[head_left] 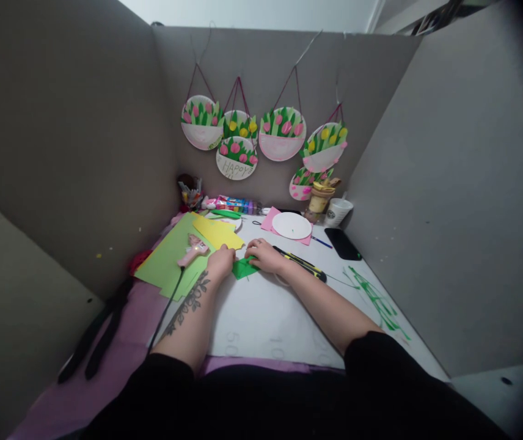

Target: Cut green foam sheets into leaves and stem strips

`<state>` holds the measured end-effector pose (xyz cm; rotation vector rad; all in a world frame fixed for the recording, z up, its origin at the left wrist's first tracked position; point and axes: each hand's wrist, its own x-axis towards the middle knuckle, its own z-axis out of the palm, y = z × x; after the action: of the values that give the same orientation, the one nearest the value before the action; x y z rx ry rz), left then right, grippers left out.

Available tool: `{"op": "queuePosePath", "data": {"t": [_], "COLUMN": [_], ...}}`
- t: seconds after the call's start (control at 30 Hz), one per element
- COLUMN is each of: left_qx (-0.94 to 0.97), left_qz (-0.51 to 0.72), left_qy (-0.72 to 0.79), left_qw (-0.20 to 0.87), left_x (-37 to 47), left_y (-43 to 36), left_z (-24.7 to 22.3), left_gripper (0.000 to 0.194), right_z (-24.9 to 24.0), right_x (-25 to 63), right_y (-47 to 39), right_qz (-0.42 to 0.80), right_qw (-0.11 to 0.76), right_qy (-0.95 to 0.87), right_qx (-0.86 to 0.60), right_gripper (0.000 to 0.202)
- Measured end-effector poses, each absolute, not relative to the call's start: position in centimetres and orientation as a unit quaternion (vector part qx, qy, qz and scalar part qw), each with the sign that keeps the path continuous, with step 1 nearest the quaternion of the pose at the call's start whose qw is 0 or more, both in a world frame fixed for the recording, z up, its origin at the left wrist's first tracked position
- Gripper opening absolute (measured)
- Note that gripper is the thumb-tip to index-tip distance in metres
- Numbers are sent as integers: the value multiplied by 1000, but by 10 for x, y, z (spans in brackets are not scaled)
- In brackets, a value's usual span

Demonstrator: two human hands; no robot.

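A small piece of dark green paper [244,269] lies on the white work surface between my two hands. My left hand [222,261] is closed, its thumb and fingers pinched at the paper's left edge. With bent fingers, my right hand [265,255] grips the paper's upper right side and hides part of it. A pink hot glue gun [193,250] rests beside my left hand, on light green paper sheets [165,256]. Just right of my right hand are a yellow-and-black cutter [310,267] and what looks like scissors, partly covered by the wrist.
Yellow paper [218,232] lies behind my left hand. A white paper plate [291,225] sits on pink paper. Further right are a black phone [343,244], a white cup [338,212] and green paper scraps [380,299]. Flower-decorated plates [282,146] hang on the back panel.
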<state>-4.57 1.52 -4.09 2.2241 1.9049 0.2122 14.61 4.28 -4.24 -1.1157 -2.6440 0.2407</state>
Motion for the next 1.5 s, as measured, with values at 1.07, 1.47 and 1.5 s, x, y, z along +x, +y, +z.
{"op": "queuePosePath", "data": {"t": [1.07,1.47,1.5], "left_qx": [438,478,493], "left_qz": [491,466,455], "left_qy": [398,422,435], "left_qw": [640,613,600], "left_x": [-12,-7,-8], "left_y": [7,0,-2], "left_z": [-43,-37,-35], "left_gripper": [42,48,45], "right_z": [-37,-33,-29], "right_x": [115,136,147], "right_y": [23,3,1], "right_qz": [601,511,490], "right_qw": [442,488,488], "right_qy": [-515,-568,-579], "right_qx": [-423,-421,-432], "right_gripper": [18,22,22]}}
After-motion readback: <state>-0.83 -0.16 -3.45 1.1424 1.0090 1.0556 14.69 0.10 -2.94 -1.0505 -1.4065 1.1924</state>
